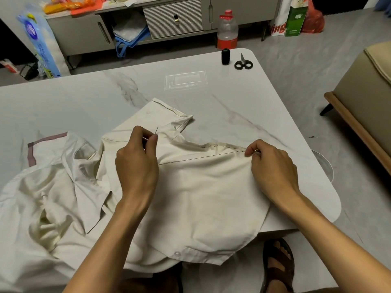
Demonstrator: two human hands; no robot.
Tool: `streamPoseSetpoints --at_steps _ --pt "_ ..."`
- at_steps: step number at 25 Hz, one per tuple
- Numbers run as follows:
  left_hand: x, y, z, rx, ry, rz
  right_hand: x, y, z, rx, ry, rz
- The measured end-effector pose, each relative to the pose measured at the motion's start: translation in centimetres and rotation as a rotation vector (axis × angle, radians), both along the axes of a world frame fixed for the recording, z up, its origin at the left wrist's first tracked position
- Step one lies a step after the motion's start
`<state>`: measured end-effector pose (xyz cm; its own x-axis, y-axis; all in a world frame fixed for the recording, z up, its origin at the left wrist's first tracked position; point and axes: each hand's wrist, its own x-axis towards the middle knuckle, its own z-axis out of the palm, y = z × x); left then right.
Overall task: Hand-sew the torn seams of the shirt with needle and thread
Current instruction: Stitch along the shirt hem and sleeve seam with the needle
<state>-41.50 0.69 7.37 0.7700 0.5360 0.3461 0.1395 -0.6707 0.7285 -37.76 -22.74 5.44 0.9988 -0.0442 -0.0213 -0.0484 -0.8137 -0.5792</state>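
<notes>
A cream shirt (203, 199) lies crumpled on a pale marbled table (84, 98), its collar and bunched folds to the left and a flatter panel spread toward the right, with the hem hanging over the near edge. The left hand (137, 161) is raised over the middle of the shirt, thumb and forefinger pinching a needle (156, 130) that points upward. From it a dark thread (201, 157) stretches taut to the right across the cloth. Just above the thread, a seam (224, 145) shows a row of dark stitches. At the far corner of the table stand a black spool (225, 56) and small scissors (243, 63), just beside each other. The right hand (273, 163) pinches the shirt at the seam's right end, where the thread arrives.
</notes>
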Motion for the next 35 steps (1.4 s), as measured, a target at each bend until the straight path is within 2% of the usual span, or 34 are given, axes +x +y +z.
streamPoseSetpoints --at_steps 1,4,6,8,11,13,16,20,25,30,35 --pt "0.1 -0.1 0.1 -0.178 -0.002 -0.059 0.1 0.0 -0.1 -0.046 -0.058 0.006" --pt "0.1 -1.3 0.6 -0.611 0.024 -0.216 0.2 0.2 -0.9 -0.161 -0.387 0.102" --pt "0.0 -2.6 0.7 -0.776 0.072 -0.313 0.2 0.7 -0.9 0.014 -0.485 0.215" --pt "-0.1 -4.1 0.6 -0.892 0.129 -0.403 -0.4 1.4 -0.1 0.382 -0.403 0.258" --pt "-0.1 -6.1 0.4 -1.061 0.187 -0.489 -1.3 2.5 1.3 0.862 -0.118 0.247" --pt "0.1 -6.9 0.3 -1.177 0.205 -0.511 -1.6 2.7 1.6 1.018 -0.018 0.231" --pt "0.5 -7.6 0.2 -1.303 0.23 -0.537 -1.7 2.4 1.8 1.133 0.086 0.212" --pt "0.6 -8.0 0.2 -1.337 0.267 -0.593 -1.7 1.9 1.8 1.228 0.2 0.198" --pt "0.2 -7.8 1.0 -1.314 0.282 -0.692 -1.9 1.4 2.4 1.272 0.164 0.164" --pt "-1.3 -7.3 1.5 -1.133 0.407 -0.799 -2.3 -0.5 3.8 1.475 0.174 0.074" --pt "-2.0 -7.5 1.3 -1.083 0.517 -0.886 -2.9 -2.6 3.7 1.517 0.232 0.005"
